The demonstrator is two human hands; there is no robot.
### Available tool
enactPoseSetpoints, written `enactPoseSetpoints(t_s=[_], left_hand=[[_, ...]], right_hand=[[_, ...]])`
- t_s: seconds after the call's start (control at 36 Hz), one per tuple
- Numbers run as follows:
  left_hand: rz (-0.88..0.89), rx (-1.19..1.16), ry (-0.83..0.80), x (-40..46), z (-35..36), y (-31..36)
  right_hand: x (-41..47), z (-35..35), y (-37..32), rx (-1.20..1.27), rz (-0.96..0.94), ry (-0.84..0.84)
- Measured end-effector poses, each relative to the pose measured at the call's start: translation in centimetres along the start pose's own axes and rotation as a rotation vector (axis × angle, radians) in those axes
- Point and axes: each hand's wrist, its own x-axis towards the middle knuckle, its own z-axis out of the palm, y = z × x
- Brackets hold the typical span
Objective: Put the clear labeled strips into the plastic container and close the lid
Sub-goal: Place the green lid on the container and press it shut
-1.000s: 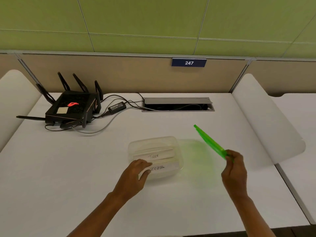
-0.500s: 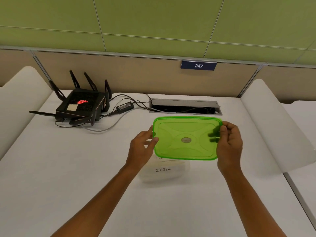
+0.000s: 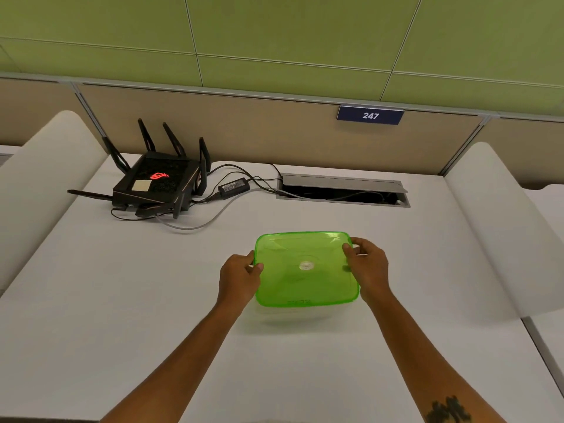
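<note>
The white worktop (image 3: 122, 300) carries everything, and the green lid (image 3: 305, 267) serves as the landmark. Directly beneath the lid sits the clear plastic container (image 3: 293, 315), only its pale front wall showing below the lid's near edge; the labeled strips are presumably inside it, though the tinted lid hides them. The left hand (image 3: 241, 277) grasps the lid's left edge, thumb on top and fingers curled under, and the right hand (image 3: 367, 265) grasps the right edge the same way.

The lid looks laid on the container but probably not yet sealed. To finish well, line the lid's corners up with the rim, then press down along each edge and corner in turn, keeping the container flat so it does not slide.

Beyond the lid to the left stands a black router (image 3: 158, 184) with upright antennas, its power adapter (image 3: 233, 187) and cables trailing toward a cable hatch (image 3: 341, 190) straight behind the lid. Further back a beige partition carries a blue plate (image 3: 370, 115) reading 247, under green wall panels. White curved dividers flank the worktop.
</note>
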Motion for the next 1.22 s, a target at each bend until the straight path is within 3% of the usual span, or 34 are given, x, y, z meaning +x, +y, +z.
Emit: enactPoseSetpoints(t_s=[0.36, 0.83, 1.22], left_hand=[[-0.127, 0.021, -0.009, -0.3, 1.1, -2.4], [-0.109, 0.035, -0.046, -0.3, 1.1, -3.2], [-0.224, -0.220, -0.117, 0.6, 1.7, -3.4]], right_hand=[[0.7, 1.8, 2.9, -0.216, -0.005, -0.086], [1.2, 1.8, 4.2, -0.261, -0.061, -0.083], [0.9, 1.9, 4.0, -0.171, 0.027, -0.077]])
